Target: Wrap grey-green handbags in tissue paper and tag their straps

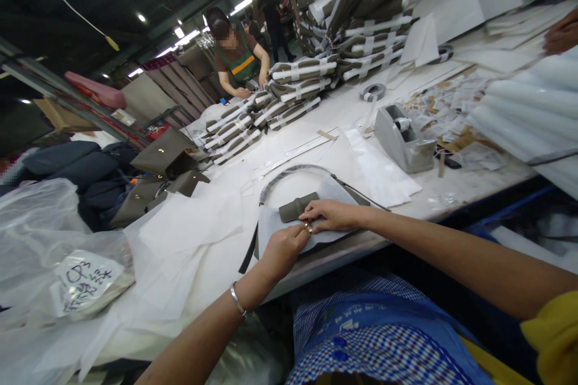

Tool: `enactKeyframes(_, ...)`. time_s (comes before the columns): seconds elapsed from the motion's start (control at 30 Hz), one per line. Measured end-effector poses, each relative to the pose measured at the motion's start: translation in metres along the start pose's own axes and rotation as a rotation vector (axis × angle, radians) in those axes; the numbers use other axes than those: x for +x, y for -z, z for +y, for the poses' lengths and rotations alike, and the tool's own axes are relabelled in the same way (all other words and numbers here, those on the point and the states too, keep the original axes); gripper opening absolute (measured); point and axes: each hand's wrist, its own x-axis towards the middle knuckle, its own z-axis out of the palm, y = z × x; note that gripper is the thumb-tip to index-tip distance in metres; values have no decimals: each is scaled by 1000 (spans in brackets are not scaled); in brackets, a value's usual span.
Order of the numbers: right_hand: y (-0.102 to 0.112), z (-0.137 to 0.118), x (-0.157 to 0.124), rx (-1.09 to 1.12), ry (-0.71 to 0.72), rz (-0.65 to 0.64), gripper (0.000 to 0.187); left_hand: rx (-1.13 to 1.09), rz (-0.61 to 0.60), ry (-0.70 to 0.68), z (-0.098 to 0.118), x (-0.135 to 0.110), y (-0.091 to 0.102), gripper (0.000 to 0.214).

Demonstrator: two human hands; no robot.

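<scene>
A grey-olive handbag lies near the table's front edge, mostly under a pale tissue sheet. Its flap tab, in the same grey-olive colour, shows on top of the sheet. Behind it curves a handle wrapped in clear plastic. My left hand, with a silver bangle at the wrist, has its fingertips pinched at a small gold-coloured metal clasp. From the other side my right hand closes its fingers on the same clasp, beside the tab. The fingertips partly hide the clasp.
Stacks of wrapped grey-olive bag parts stand at the back, where a co-worker handles some. A grey tape dispenser and a tape roll are to the right. Plastic bags and loose sheets cover the left.
</scene>
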Motion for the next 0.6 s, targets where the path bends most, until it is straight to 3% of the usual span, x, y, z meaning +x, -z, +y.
enactKeyframes(0.3, 0, -1, 0, -14, 12, 10, 49, 66, -26, 64, 12, 6, 2, 17)
enactKeyframes(0.6, -2, 1, -1, -12, 49, 21, 40, -117, 18, 229, 5, 12, -2, 12)
